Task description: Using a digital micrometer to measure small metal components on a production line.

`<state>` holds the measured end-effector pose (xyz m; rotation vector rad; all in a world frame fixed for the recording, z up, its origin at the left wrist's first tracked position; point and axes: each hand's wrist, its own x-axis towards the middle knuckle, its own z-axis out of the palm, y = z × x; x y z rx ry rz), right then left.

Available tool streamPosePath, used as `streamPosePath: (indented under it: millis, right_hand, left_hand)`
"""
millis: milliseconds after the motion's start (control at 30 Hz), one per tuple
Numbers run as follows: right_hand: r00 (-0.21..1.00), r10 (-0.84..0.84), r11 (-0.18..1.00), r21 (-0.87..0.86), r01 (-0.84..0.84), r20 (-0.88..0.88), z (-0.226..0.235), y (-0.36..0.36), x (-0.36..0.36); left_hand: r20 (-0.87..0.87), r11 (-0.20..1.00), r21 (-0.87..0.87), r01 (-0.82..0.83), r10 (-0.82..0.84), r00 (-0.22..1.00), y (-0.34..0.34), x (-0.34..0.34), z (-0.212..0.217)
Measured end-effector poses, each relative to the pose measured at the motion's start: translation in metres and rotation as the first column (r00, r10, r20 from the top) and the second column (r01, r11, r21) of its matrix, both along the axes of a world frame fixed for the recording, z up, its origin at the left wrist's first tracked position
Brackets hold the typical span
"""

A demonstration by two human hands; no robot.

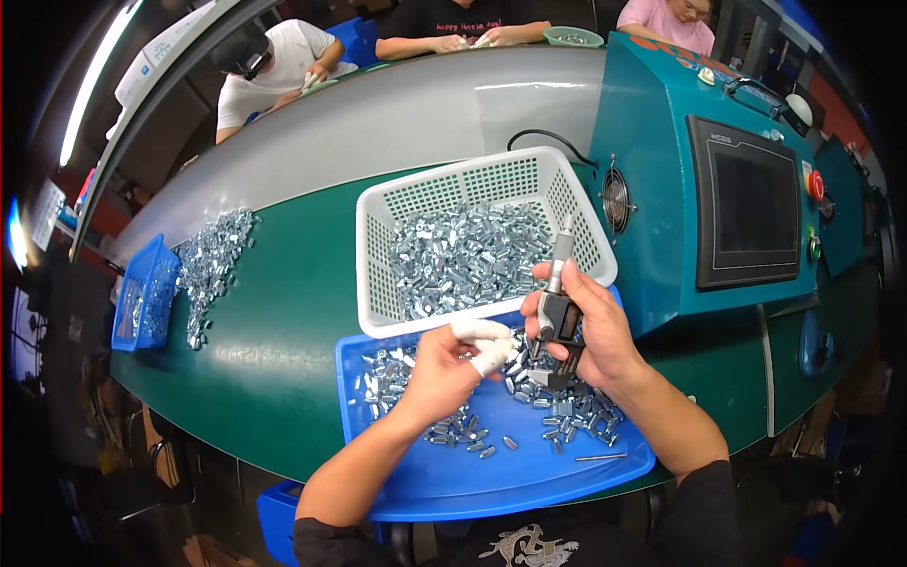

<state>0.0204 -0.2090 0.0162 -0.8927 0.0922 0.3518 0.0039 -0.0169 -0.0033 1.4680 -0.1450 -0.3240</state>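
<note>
My right hand (607,331) is wrapped round a digital micrometer (559,304), its silver thimble pointing up and away from me. Beside its lower end, my left hand (442,371) has thumb and fingertips pinched together, with white covers on the fingers. Whatever sits in that pinch is too small or hidden to make out. Both hands are above a blue tray (444,487) holding many small shiny metal fittings (463,430). A thin metal rod (601,457) lies at the tray's right side. Just beyond, a white perforated basket (372,260) contains a heap of similar metal fittings (463,255).
On the green table (274,378), a blue basket (142,302) and a loose pile of metal parts (213,260) stand at the left. A teal machine (652,180) with a dark screen (753,203) rises at the right. Across a grey curved panel (416,123), several people sit working.
</note>
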Motion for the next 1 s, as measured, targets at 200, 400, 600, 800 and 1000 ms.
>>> streamPosePath:
  millis: [200, 400, 600, 800, 1000]
  right_hand:
    - [0.999, -0.028, 0.999, -0.022, 0.027, -0.028, 0.001, -0.002, 0.001]
    - [0.999, 0.002, 1.0, -0.003, -0.002, -0.039, -0.004, -0.002, 0.005]
    - [0.999, 0.032, 0.999, -0.006, -0.032, -0.036, -0.004, -0.002, 0.003]
    - [0.999, 0.043, 0.999, -0.018, -0.044, -0.034, -0.005, -0.002, 0.001]
    - [0.998, 0.039, 0.999, -0.013, -0.04, -0.053, -0.008, -0.003, 0.0]
  left_hand:
    - [0.148, 0.949, -0.038, -0.314, 0.316, 0.937, 0.008, 0.012, 0.011]
    - [0.299, 0.492, 0.869, -0.055, -0.433, 0.85, -0.007, -0.01, -0.005]
    - [0.295, 0.43, 0.9, -0.068, -0.489, 0.821, -0.01, -0.012, -0.019]
    - [0.2, 0.359, 0.933, 0.004, -0.529, 0.825, -0.005, -0.016, -0.018]
    - [0.28, 0.527, 0.849, 0.031, -0.5, 0.82, -0.002, -0.017, -0.017]
